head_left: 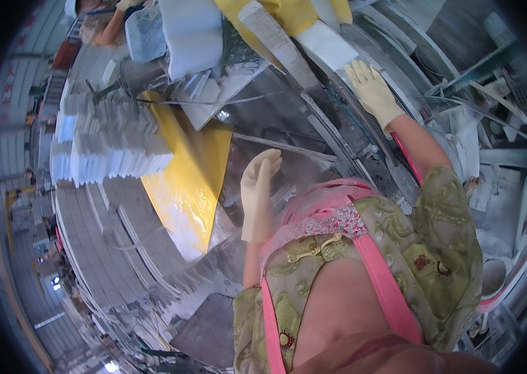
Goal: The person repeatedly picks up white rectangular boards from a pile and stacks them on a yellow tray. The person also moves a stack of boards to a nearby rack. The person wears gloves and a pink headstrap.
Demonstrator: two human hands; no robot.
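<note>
Both of my hands wear cream rubber gloves. Flat on the near end of a white tile (325, 45), or just over it, lies my right hand (372, 90), fingers stretched and slightly apart. That tile rests on a long machine track that runs away from me. My left hand (259, 181) is raised in front of my apron, its fingers loosely bent and nothing visible in it. To its left hangs a wet yellow sheet (191, 168) over the bench.
Stacks of thin white tiles (110, 140) stand at left, above layered grey slabs (114, 240). A long pale board (279, 43) slants across the far end beside more yellow sheeting (297, 15). Another person's arm (112, 28) shows at the far left. Metal frames (494, 156) crowd the right.
</note>
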